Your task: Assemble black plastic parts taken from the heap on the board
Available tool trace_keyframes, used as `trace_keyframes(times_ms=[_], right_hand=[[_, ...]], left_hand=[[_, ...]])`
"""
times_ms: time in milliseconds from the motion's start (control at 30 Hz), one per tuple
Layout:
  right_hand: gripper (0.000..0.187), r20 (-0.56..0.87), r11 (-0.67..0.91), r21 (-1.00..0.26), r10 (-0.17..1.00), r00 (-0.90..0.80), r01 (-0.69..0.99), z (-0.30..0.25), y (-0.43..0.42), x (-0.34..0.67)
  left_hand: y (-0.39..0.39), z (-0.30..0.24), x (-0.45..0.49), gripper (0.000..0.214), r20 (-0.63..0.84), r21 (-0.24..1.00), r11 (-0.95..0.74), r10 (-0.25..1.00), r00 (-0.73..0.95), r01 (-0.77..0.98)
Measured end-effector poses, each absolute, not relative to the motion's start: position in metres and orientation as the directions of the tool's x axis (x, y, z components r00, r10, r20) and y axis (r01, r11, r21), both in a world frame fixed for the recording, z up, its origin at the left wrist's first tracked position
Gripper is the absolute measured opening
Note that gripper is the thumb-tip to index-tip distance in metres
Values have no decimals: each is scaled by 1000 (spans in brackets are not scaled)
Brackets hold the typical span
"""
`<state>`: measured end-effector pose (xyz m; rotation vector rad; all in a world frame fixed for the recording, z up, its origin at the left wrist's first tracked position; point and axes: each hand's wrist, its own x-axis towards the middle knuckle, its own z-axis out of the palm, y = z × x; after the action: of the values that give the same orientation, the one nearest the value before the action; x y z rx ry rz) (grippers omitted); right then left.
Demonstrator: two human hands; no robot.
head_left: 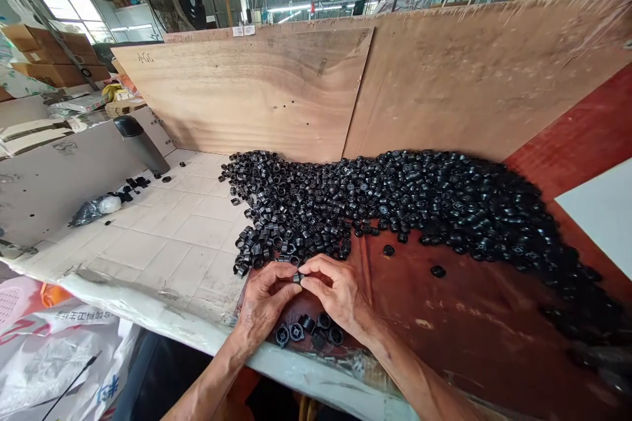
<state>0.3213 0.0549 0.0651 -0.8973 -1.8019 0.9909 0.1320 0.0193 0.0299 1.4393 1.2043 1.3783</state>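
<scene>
A small black part (297,277) sits just below the middle of the frame, pinched between the fingertips of both hands. It is stubby, with no clear long axis, and the fingers cover so much of it that which way its open end points cannot be told. It lies between the left hand (264,299) and the right hand (340,286), touching both; each hand is narrowed, thumb and forefinger closed in on it from its own side.

Below the hands, at lower middle, a cluster (296,331) of similar parts lies on the red sheet (444,322); some of these face up, showing spoked insides, while others lie on their sides. Beyond the hands, a large pile (419,191) of black parts stretches from the centre to the right edge, its pieces pointing every way. At left, a bottle (143,145) leans near the counter's (162,237) far corner, with a bag (89,210) nearer.
</scene>
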Motion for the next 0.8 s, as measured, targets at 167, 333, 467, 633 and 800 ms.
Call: trace_keyframes(times_ms=[167, 333, 467, 633, 800], right_hand=[[20, 361, 431, -888, 871, -334, 163, 61, 56, 320], [26, 279, 388, -880, 888, -365, 273, 58, 55, 321], [25, 292, 442, -846, 852, -434, 298, 61, 54, 324], [35, 278, 464, -791, 853, -441, 398, 61, 55, 327], [41, 249, 404, -833, 884, -397, 378, 65, 55, 327]], left_hand=[[20, 33, 133, 15, 168, 984, -165, 985, -45, 63], [20, 30, 134, 16, 243, 967, -241, 970, -8, 86], [20, 29, 134, 15, 250, 967, -248, 968, -28, 53], [19, 28, 133, 19, 210, 976, -206, 976, -53, 65], [19, 29, 134, 20, 218, 974, -212, 973, -72, 82]])
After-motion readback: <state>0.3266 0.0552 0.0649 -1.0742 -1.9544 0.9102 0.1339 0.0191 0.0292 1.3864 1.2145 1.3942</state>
